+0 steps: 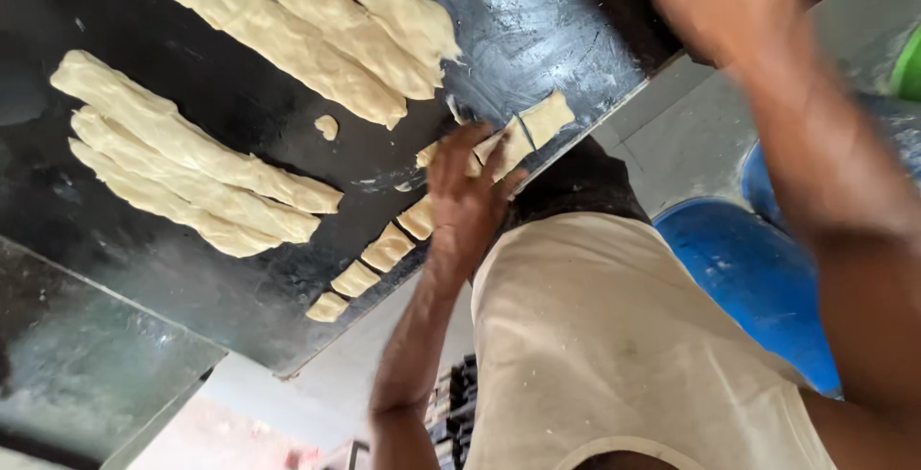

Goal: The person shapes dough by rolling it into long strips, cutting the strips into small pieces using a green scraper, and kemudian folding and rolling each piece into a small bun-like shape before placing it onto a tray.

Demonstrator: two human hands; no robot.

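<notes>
Left hand (467,203) is pressing open-fingered on cut dough pieces (389,247) (soft, light, tacky; best pinched at edges); right hand (724,0) is blurring overhead, grip indeterminable.

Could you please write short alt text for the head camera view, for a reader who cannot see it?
One hand presses on a row of small cut dough pieces along the edge of a dark work surface, while the other hand is raised and blurred. Long dough rolls lie further back.
</notes>
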